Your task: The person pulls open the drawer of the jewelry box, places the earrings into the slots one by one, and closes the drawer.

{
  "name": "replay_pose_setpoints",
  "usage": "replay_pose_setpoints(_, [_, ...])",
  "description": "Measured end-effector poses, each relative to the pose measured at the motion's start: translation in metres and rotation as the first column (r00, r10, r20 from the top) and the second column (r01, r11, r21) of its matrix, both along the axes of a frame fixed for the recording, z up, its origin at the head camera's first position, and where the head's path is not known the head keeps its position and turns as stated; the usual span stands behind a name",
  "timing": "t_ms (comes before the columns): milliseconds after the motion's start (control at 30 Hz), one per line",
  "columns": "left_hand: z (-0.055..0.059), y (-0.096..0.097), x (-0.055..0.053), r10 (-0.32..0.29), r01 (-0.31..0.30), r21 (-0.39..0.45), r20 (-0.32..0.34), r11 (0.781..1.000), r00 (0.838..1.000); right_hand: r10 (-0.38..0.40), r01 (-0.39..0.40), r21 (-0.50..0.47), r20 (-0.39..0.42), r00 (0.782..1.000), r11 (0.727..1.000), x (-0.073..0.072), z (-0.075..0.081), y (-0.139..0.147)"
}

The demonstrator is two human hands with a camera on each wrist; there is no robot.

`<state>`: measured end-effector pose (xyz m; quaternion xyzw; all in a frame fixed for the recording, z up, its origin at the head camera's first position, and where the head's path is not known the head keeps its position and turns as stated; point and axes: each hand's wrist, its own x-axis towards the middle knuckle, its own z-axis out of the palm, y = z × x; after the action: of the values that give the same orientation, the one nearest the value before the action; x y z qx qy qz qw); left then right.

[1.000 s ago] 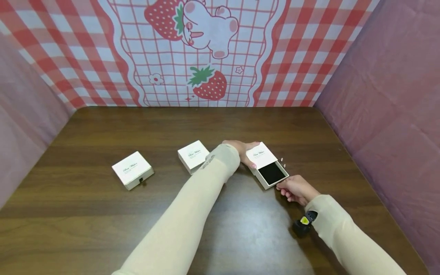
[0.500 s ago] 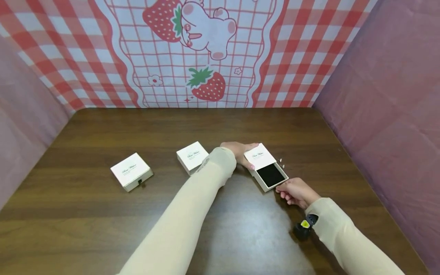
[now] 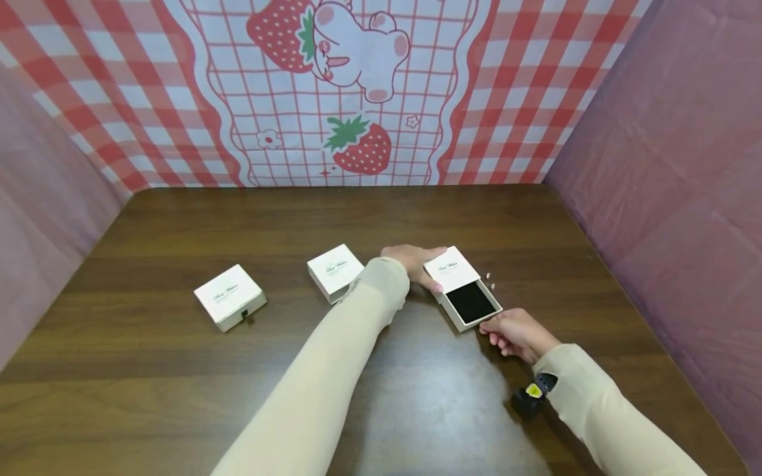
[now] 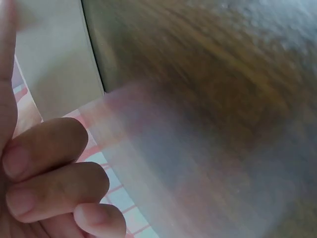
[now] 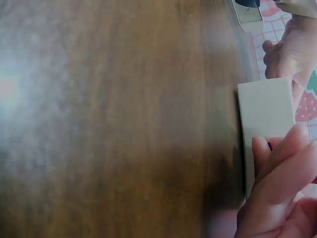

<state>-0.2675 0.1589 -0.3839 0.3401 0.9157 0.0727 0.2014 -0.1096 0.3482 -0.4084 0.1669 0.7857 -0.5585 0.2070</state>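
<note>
A white drawer box with printed lettering lies on the right half of the table, its black-lined drawer pulled partway out toward me. My left hand grips the box's outer sleeve from the left, thumb at the near side and index finger at the far edge. In the left wrist view, the other fingers of that hand are curled beside the pale box side. At the drawer's near corner, my right hand pinches a small dark tab on the drawer front.
Two small shiny pieces, like stud earrings, lie just right of the box. A second white box stands left of my left hand, partly behind the sleeve. Farther left is a third white box with a dark tab. A checked cloth hangs behind the table.
</note>
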Motion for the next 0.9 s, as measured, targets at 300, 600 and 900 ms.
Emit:
replay_pose_setpoints(300, [0.002,-0.002,0.004,-0.005,0.004,0.033,0.031,0.999,1.0,0.088,-0.087,0.082,-0.013,0.996,0.993,0.002,0.009,0.006])
replay_pose_setpoints(600, [0.006,-0.004,0.005,0.015,-0.016,0.026,0.041,1.0,0.999,0.35,-0.241,0.464,-0.162,0.923,0.852,-0.02,0.045,0.049])
replay_pose_setpoints(900, [0.014,-0.005,0.011,0.025,-0.026,0.012,0.078,1.0,0.997,0.033,0.034,0.238,-0.272,0.962,0.971,-0.042,0.031,0.06])
